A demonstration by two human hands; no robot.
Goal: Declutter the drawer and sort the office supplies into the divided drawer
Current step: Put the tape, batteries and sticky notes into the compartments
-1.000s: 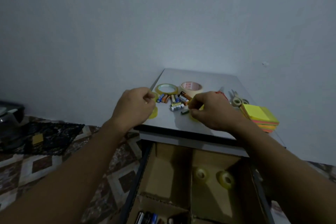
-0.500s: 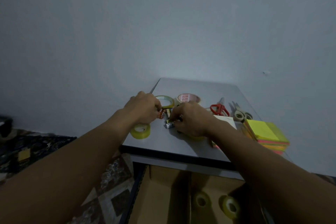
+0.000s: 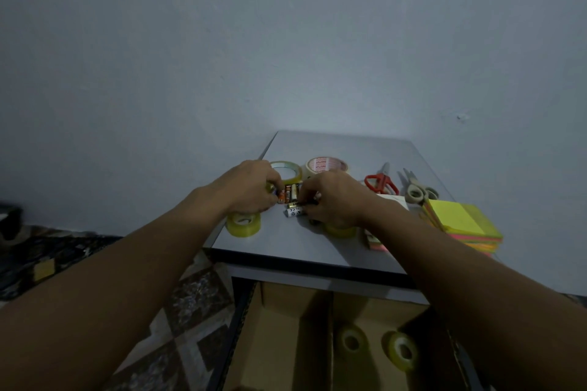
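Note:
Several small batteries (image 3: 292, 197) lie in a cluster on the grey cabinet top (image 3: 286, 247). My left hand (image 3: 251, 189) curls around the cluster's left side, fingertips on an orange battery. My right hand (image 3: 333, 200) closes in from the right, fingertips pinching a dark battery above a silver one (image 3: 293, 212). Below, the open drawer (image 3: 279, 343) has cardboard dividers; two tape rolls (image 3: 351, 340) (image 3: 401, 351) sit in its right compartment.
On the top stand a yellow tape roll (image 3: 244, 224), a second one (image 3: 341, 230) partly under my right wrist, two wide tape rolls (image 3: 286, 170) (image 3: 327, 165), red scissors (image 3: 381, 182), grey scissors (image 3: 417, 189) and stacked sticky notes (image 3: 463, 225). A wall stands behind.
Both hands have moved from the small tape rolls in to the battery cluster and closed on it. The view has tilted up, so less of the drawer shows.

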